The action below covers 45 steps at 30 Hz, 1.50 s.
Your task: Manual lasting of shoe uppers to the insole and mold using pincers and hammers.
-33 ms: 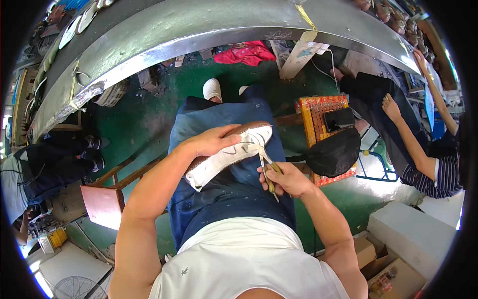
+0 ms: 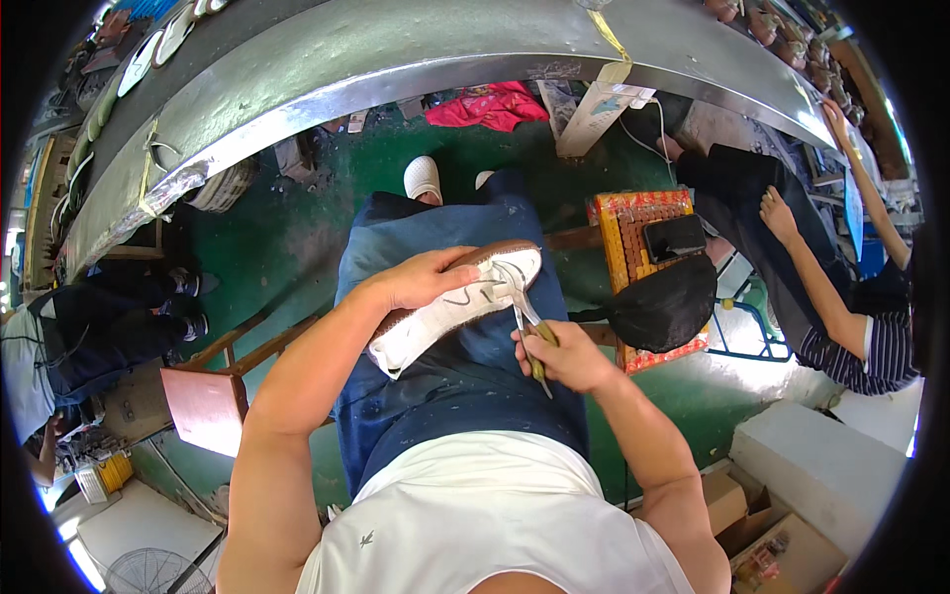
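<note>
A white shoe (image 2: 426, 334) with dark lines on its upper and a brown sole lies tilted across my lap. My left hand (image 2: 427, 280) is closed round its sole side, near the middle. In my right hand (image 2: 572, 356) is a pair of pliers (image 2: 538, 367) with yellowish-green handles. The jaws reach up to the shoe's edge near the toe end and appear to touch the white upper. Whether they grip material there is too small to tell. My palm hides part of the handles. Blue trousers (image 2: 416, 436) lie beneath the shoe.
A metal-edged bench (image 2: 396, 59) curves across the front. To my right, a beaded seat (image 2: 626, 233) carries a phone (image 2: 675, 238) and a black cloth bag (image 2: 665, 303). Beyond it sits a person in a striped top (image 2: 841, 361). A wooden stool (image 2: 205, 404) stands left; cardboard boxes (image 2: 757, 510) lie lower right.
My right hand has shifted slightly and its fingers have drawn closer round the pliers' handles, which now sit nearer together. The shoe and my left hand stay in place.
</note>
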Tool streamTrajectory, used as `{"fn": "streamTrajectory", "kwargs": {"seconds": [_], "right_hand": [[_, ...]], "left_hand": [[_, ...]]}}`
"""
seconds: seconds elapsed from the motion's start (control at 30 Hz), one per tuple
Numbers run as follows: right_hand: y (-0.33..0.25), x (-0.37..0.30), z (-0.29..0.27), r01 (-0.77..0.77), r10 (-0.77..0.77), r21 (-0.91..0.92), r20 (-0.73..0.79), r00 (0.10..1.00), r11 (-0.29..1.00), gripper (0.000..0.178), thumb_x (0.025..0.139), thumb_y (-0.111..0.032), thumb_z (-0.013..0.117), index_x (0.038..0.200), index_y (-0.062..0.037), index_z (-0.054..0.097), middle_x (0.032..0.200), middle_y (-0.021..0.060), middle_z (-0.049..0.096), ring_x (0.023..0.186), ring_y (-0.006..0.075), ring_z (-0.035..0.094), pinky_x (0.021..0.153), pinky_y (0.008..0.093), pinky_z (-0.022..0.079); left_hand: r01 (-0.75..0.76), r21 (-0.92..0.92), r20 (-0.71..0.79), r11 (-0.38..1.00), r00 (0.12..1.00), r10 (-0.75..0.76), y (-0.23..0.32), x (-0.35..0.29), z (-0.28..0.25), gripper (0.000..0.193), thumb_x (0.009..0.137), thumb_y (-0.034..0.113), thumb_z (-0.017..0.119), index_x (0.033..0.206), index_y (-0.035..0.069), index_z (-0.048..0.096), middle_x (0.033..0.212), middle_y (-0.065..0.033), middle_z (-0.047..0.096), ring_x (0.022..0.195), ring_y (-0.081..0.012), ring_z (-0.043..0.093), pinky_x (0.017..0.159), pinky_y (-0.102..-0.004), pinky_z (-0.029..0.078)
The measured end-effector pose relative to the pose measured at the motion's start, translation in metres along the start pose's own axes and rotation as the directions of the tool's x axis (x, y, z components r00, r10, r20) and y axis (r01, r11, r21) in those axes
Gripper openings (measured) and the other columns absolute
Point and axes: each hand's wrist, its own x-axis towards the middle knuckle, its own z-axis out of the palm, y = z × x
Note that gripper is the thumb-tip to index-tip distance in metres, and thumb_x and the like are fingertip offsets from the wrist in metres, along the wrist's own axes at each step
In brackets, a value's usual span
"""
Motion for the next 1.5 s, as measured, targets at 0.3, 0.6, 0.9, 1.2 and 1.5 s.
{"fn": "streamTrajectory", "kwargs": {"seconds": [0.3, 0.6, 0.9, 1.2, 1.5], "right_hand": [[-0.002, -0.008, 0.009, 0.074, -0.187, -0.510, -0.174, 0.967, 0.857, 0.022, 0.100, -0.021, 0.060, 0.097, 0.0012, 0.062, 0.074, 0.0124, 0.067, 0.070, 0.0261, 0.068, 0.068, 0.0374, 0.052], [-0.054, -0.033, 0.003, -0.142, 0.066, -0.495, -0.169, 0.983, 0.857, 0.025, 0.101, -0.024, 0.058, 0.097, 0.0006, 0.058, 0.074, 0.0104, 0.066, 0.069, 0.0208, 0.068, 0.063, 0.0356, 0.052], [-0.042, -0.006, 0.016, 0.068, -0.238, -0.610, -0.202, 0.950, 0.789, 0.035, 0.107, -0.027, 0.044, 0.093, 0.0005, 0.061, 0.073, 0.0131, 0.065, 0.067, 0.0254, 0.065, 0.066, 0.0382, 0.052], [-0.036, 0.000, 0.008, 0.113, -0.293, -0.656, -0.171, 0.941, 0.746, 0.031, 0.105, -0.025, 0.047, 0.098, 0.0027, 0.060, 0.073, 0.0146, 0.066, 0.069, 0.0271, 0.068, 0.068, 0.0390, 0.053], [-0.014, 0.010, -0.006, 0.289, -0.451, -0.564, -0.169, 0.876, 0.773, 0.030, 0.105, -0.024, 0.047, 0.105, 0.0025, 0.060, 0.080, 0.0136, 0.068, 0.075, 0.0246, 0.070, 0.070, 0.0378, 0.055]], "left_hand": [[0.059, 0.221, -0.052, 0.973, 0.997, -0.049, -0.002, 0.011, 0.001, 0.053, 0.100, 0.041, 0.061, 0.135, 0.002, 0.060, 0.111, -0.0132, 0.069, 0.101, -0.0208, 0.064, 0.090, -0.0334, 0.050], [0.109, 0.316, -0.163, 0.943, 0.985, -0.059, 0.012, 0.008, 0.019, 0.047, 0.099, 0.040, 0.062, 0.125, 0.001, 0.063, 0.100, -0.0066, 0.068, 0.094, -0.0164, 0.061, 0.084, -0.0338, 0.050], [0.036, 0.335, -0.131, 0.941, 0.991, 0.009, 0.007, 0.004, 0.021, 0.045, 0.096, 0.034, 0.067, 0.126, 0.001, 0.062, 0.102, -0.0114, 0.070, 0.093, -0.0204, 0.066, 0.085, -0.0345, 0.052], [0.089, 0.228, -0.057, 0.970, 0.995, -0.078, 0.010, 0.001, 0.014, 0.049, 0.094, 0.033, 0.070, 0.130, 0.001, 0.060, 0.112, -0.0115, 0.070, 0.104, -0.0187, 0.064, 0.092, -0.0338, 0.050], [-0.009, 0.280, 0.084, 0.960, 0.996, -0.015, 0.014, 0.002, -0.013, 0.055, 0.089, 0.031, 0.078, 0.131, 0.002, 0.056, 0.113, -0.0097, 0.067, 0.104, -0.0174, 0.061, 0.093, -0.0353, 0.050]]}}
